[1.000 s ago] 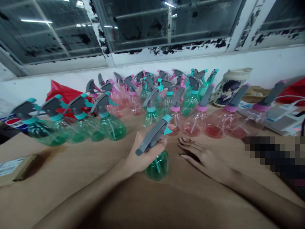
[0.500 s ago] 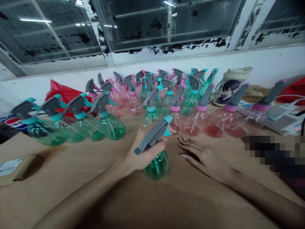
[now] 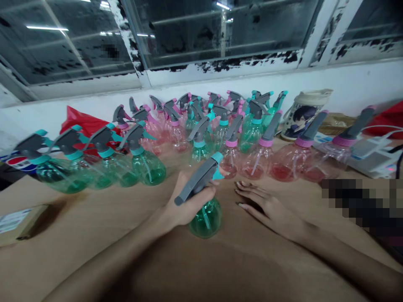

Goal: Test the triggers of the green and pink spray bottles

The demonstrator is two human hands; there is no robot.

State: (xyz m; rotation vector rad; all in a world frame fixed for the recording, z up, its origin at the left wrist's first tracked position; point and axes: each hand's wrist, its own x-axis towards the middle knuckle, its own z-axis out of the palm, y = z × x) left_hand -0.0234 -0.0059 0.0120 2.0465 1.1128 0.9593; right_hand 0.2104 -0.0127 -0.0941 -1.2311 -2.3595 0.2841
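My left hand (image 3: 189,201) is wrapped around the neck of a green plastic spray bottle (image 3: 205,221) with a grey trigger head and teal nozzle. The bottle's base is at or just above the brown table surface; I cannot tell which. My right hand (image 3: 262,205) lies flat on the table to its right, fingers apart and holding nothing. Its fingertips are nearest a pink spray bottle (image 3: 229,164) in the front row. Rows of similar spray bottles stand beyond, with green ones (image 3: 147,167) to the left and pink ones (image 3: 281,165) to the right.
A printed tumbler (image 3: 302,115) stands at the back right against a white wall, below a grimy window (image 3: 220,33). Red plastic bags (image 3: 80,121) lie behind the bottles. A small cardboard box (image 3: 19,222) sits at the left, and a white device with cables (image 3: 368,157) at the right.
The green bottle in my left hand has tilted slightly, its grey trigger handle swinging a little further left. My right hand has not visibly moved.
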